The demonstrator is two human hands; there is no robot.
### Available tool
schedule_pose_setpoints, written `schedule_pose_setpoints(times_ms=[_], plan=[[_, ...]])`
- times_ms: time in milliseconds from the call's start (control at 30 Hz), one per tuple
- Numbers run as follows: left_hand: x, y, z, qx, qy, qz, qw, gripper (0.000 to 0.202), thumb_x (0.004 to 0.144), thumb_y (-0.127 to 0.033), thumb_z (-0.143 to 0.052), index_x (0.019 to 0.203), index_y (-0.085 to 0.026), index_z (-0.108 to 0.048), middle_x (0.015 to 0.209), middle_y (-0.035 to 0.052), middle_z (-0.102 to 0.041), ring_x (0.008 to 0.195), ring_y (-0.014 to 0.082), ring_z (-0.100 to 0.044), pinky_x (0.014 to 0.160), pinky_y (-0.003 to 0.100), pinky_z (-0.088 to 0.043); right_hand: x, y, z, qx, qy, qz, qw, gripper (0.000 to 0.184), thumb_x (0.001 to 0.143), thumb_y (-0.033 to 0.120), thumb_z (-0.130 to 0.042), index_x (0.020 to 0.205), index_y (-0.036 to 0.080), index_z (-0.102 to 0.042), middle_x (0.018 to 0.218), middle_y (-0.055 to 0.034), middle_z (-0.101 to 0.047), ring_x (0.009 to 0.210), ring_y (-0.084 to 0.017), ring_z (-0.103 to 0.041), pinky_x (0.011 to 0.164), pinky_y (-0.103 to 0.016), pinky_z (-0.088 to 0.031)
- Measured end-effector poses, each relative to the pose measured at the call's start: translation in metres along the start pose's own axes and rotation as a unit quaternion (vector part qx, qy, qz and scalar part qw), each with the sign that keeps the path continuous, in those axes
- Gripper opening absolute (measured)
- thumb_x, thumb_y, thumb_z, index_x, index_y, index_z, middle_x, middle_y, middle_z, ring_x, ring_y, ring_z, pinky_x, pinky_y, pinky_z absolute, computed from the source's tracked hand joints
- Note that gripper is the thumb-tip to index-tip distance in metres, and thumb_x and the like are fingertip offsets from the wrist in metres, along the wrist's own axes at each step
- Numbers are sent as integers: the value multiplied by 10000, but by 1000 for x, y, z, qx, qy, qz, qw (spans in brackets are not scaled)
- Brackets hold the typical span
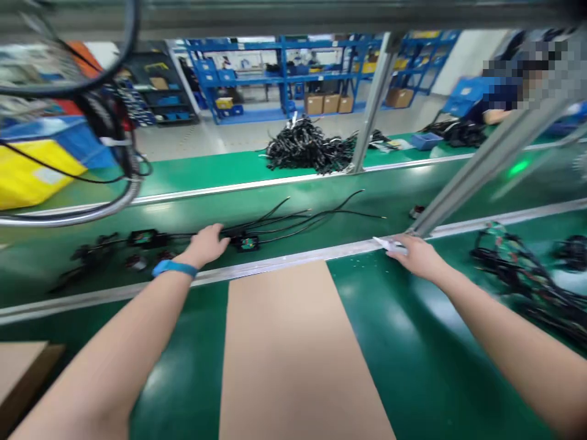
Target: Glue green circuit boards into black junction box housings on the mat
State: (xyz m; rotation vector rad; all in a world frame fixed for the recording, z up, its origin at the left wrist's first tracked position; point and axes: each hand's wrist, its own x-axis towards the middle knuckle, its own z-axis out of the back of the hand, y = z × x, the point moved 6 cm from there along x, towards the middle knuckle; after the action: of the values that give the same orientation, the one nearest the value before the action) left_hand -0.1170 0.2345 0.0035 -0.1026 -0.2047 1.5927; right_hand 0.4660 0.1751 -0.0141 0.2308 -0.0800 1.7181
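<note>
My left hand [207, 244], with a blue band on the wrist, reaches over the metal rail onto the green conveyor belt [183, 214]. Its fingers curl down on a black cable harness [257, 229] with small box-shaped modules; one module [247, 243] lies just right of the fingertips. My right hand [415, 255] rests at the rail and pinches a small white tool or strip [389, 245] that points left. A brown cardboard sheet [293, 348] lies on the green mat between my two arms.
More black modules [110, 250] lie on the belt to the left. A tangle of wires [527, 275] sits at the right, a cable pile [307, 146] on the far side. A slanted aluminium post [481, 165] rises beside my right hand. Another person sits at the far right.
</note>
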Motion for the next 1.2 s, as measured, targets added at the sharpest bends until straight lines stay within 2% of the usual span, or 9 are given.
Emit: schedule_pose_setpoints(times_ms=[133,367,600,733,900,967,1033,1100,1200], plan=[[-6,27,10,-7,22,19,1000,441,921,-338,-624,1320,-156,-573,1228,97,-704,1109,210,-662,975,297,-507,-27,-6,-36,-10,-74,-24,997,393,977,435,-463,1136,208,-743,1200,-153,-699,1097,-342,-615,840,-459,-494],[17,42,3,12,93,53,994,276,927,-388,-561,943,-161,-716,824,61,-747,787,194,-678,746,294,-531,-38,-20,-39,1,-152,-47,987,387,952,481,-459,1074,258,-751,1125,-152,-699,1039,-344,-624,827,-458,-493],[0,33,17,82,72,110,988,309,965,-337,-493,1112,-126,-665,1126,202,-716,1050,296,-671,855,383,-510,-34,-35,-48,-21,-94,-126,987,545,920,587,-411,1139,216,-744,1063,-217,-690,989,-388,-634,798,-489,-515],[-48,1,63,111,87,69,988,334,921,-345,-589,1162,-119,-638,1203,235,-671,1123,345,-644,916,422,-490,-31,-42,-50,8,-48,-195,980,649,873,674,-424,1170,194,-745,1045,-280,-668,944,-423,-643,735,-508,-509],[-181,-20,153,142,94,-23,985,343,916,-456,-581,1102,-180,-662,1113,161,-687,1133,346,-627,1027,444,-432,-29,-46,-49,8,-63,-212,975,636,801,701,-455,1103,236,-766,1021,-338,-656,939,-487,-632,657,-582,-414],[-243,0,196,170,62,-20,983,422,945,-554,-474,1084,-200,-657,1062,147,-680,1103,339,-631,1018,448,-441,-32,-25,-38,-21,-123,-180,976,670,807,729,-405,1076,234,-767,1074,-334,-661,1002,-527,-603,681,-627,-376],[-298,42,240,204,-9,49,978,481,937,-614,-417,1072,-209,-640,1063,132,-674,1108,332,-618,1011,444,-452,-35,22,-23,-16,-180,-93,979,657,862,702,-354,1071,232,-764,1167,-299,-664,1089,-527,-575,720,-643,-377],[-344,96,278,231,-103,137,958,509,955,-618,-330,1055,-204,-610,1089,111,-675,1116,316,-612,1020,451,-453,-34,92,-9,36,-185,29,982,576,930,601,-359,1047,210,-765,1204,-262,-673,1133,-470,-587,766,-608,-427],[-382,178,291,223,-107,247,937,553,912,-683,-324,1052,-205,-564,1071,94,-696,1090,339,-627,930,458,-510,-15,221,8,170,-114,198,959,441,960,451,-429,969,174,-772,1066,-177,-745,1048,-331,-661,939,-484,-475]])
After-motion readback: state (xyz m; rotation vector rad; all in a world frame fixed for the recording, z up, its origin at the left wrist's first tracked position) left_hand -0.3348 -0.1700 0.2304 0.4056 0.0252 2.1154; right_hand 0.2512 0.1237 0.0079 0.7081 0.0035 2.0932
